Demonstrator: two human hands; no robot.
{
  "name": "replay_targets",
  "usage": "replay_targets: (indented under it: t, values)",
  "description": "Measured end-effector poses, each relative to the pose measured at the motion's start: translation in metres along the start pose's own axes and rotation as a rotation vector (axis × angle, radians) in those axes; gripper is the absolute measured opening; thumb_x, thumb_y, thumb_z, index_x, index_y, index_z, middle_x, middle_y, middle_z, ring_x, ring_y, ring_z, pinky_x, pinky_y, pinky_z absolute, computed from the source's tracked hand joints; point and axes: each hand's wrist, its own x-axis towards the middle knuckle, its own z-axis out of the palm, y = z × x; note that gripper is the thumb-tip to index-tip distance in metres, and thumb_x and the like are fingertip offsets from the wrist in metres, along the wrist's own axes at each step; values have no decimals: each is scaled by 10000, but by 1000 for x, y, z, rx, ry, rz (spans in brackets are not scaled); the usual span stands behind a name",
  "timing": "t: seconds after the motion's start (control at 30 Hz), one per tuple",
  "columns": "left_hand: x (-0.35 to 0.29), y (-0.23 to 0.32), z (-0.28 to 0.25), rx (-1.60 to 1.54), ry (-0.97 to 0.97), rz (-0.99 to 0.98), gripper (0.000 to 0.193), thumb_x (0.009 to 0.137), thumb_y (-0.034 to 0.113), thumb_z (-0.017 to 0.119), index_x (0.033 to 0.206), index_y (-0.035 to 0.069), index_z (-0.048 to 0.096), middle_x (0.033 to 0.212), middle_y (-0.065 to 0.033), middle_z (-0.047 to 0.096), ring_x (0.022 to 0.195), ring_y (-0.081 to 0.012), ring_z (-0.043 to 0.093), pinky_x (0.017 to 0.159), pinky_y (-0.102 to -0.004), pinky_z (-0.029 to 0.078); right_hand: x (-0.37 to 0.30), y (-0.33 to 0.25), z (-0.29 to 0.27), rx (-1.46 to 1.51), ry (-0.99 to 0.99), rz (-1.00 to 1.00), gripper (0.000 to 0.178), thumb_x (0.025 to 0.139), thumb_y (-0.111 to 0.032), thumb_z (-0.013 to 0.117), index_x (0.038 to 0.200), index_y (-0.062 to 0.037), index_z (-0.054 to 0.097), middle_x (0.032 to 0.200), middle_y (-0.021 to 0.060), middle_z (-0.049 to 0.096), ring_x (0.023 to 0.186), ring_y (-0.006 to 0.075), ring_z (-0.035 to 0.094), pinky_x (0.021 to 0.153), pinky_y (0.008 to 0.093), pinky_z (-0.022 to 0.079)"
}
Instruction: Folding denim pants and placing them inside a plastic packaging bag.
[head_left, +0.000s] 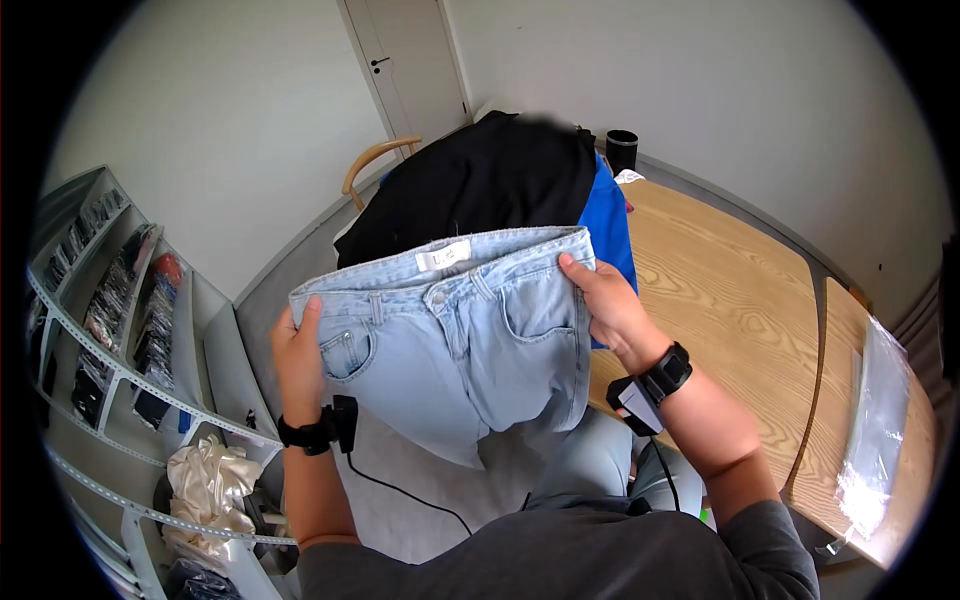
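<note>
Label (443, 256), one: white, oblong, fixed inside the back waistband (390, 270) of the light-blue jeans (420, 370). It bore dark printed characters, small and blurred, that could not be read with certainty. Wrapped packets (105, 310), several, stacked at left: any lettering was too small to make out. Legible wording elsewhere: none was found.

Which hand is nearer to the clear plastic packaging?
Right. The right hand holds the jeans by the right waist corner, left of the clear plastic packaging; the left hand holds the opposite corner, farther left.
</note>
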Motion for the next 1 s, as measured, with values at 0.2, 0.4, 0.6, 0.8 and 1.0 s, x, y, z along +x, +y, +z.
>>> replay_targets:
  t: [0.2,0.4,0.6,0.8,1.0]
  values:
    - [-38,24,107,384,99,362,294,931,229,538,1053,-35,583,848,-149,628,744,-215,585,698,-327,460,-16,42,53,-181,-13,-352,307,992,-236,440,1108,24,553,970,39,622,876,112,553,829,253,435]
    - [-65,12,152,352,-126,411,365,958,170,451,1238,-61,485,942,-180,573,834,-308,577,754,-365,464,-34,74,70,-307,-106,-471,394,1013,-301,368,1226,13,473,1028,60,576,927,122,507,849,258,417]
    - [-69,14,147,283,-215,324,361,973,167,431,1234,-77,483,982,-179,581,867,-270,593,772,-346,468,-26,76,54,-212,-204,-305,397,1011,-343,360,1174,-15,513,986,34,573,887,102,492,838,254,400]
    - [-78,19,141,102,-334,309,365,990,157,405,1238,-103,473,962,-136,601,784,-180,609,744,-286,484,-29,51,43,-615,-331,-382,258,958,-246,506,1133,-62,552,959,-2,601,890,94,521,834,274,398]
    - [-65,33,132,-17,-508,66,321,903,49,564,1207,-49,539,983,-119,655,858,-147,629,784,-244,488,-36,37,30,-297,-381,-222,245,909,-125,576,1140,-45,568,983,31,635,921,133,564,943,309,394]
